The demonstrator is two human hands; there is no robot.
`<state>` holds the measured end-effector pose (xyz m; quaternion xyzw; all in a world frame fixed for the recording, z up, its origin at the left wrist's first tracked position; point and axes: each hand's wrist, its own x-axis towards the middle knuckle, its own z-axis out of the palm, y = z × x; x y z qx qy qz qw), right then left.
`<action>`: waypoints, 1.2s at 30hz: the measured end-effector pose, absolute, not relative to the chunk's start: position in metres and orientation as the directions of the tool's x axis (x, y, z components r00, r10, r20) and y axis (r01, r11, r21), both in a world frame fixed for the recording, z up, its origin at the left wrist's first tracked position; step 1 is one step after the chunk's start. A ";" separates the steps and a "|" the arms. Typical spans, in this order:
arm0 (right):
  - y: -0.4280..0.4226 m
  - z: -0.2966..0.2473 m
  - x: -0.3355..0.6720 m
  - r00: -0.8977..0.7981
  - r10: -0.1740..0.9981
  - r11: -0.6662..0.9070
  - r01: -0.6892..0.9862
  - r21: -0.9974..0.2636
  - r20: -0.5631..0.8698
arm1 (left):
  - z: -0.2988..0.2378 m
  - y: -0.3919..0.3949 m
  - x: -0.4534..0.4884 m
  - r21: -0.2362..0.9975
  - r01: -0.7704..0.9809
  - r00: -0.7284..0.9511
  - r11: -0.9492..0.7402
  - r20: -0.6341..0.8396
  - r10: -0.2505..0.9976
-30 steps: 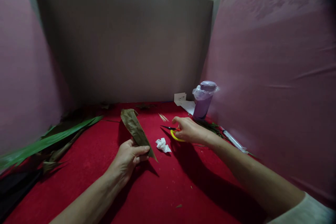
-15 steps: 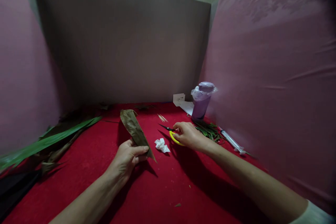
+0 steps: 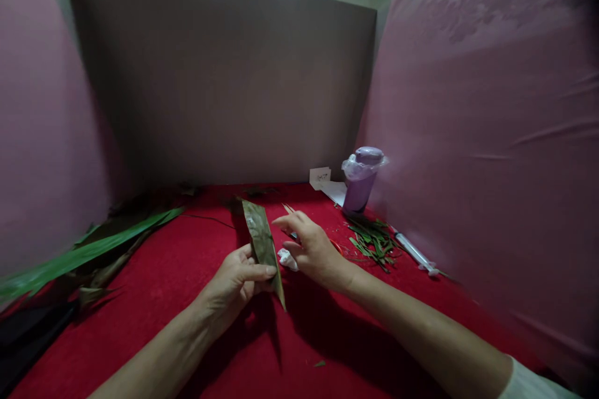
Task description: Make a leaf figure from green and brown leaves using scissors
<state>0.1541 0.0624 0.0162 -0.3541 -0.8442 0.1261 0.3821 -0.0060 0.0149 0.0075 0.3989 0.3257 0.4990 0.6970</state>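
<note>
Clearly, the left hand (image 3: 241, 277) has hold of a folded, olive-brown leaf (image 3: 261, 230), its thumb pressed flat over the lower part of the near face and its other fingers curled behind, so the grip is closed. The leaf is raised above the red cloth (image 3: 163, 312) at the middle of the workspace, tilted, with its broad end up and away and its narrow point slanting down toward the person. Just to its right hovers the right hand (image 3: 316, 252), thumb and forefinger parted, the fingertips near the leaf's edge with a gap between; nothing shows in its grasp, though its underside is hidden. Behind and beneath this hand lie the scissors (image 3: 337, 247), mostly covered, a bit of red handle peeping out. A crumpled white tissue (image 3: 286, 259) sits between the two hands, and some toothpicks (image 3: 287, 207) lie beyond the right fingers. Farther right, green leaf clippings (image 3: 374, 240) are heaped beside a clear syringe (image 3: 416, 254), in front of a purple bottle (image 3: 359, 192) with plastic film (image 3: 353, 168) around its neck. A white card (image 3: 320, 177) stands near that bottle. Along the left side stretches a long green leaf (image 3: 103, 248), with withered leaves (image 3: 110, 271) next to it.
</note>
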 end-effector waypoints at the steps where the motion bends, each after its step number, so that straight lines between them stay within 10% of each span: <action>1: 0.063 0.017 0.153 -0.467 0.655 0.750 0.502 -0.432 0.594 | 0.009 0.014 -0.006 0.876 -0.443 0.318 0.192 -0.046 0.947; 13: 0.077 0.103 0.149 -0.765 0.105 0.896 0.350 0.272 0.636 | 0.037 0.013 -0.030 0.742 -0.636 0.242 0.214 -0.072 0.968; 18: 0.051 0.171 0.142 -0.848 0.168 0.772 0.430 0.468 0.502 | 0.052 0.023 -0.061 0.771 -0.637 -0.053 -0.030 -0.005 0.999; 26: 0.068 0.127 0.116 -0.935 0.355 0.901 0.342 0.267 -0.003 | 0.068 0.008 -0.085 0.989 0.062 0.288 -0.135 0.112 0.951; 36: 0.102 0.091 0.104 -0.883 0.467 0.859 0.464 -0.217 -0.042 | 0.056 0.024 -0.091 0.933 0.358 0.218 -0.039 -0.043 0.975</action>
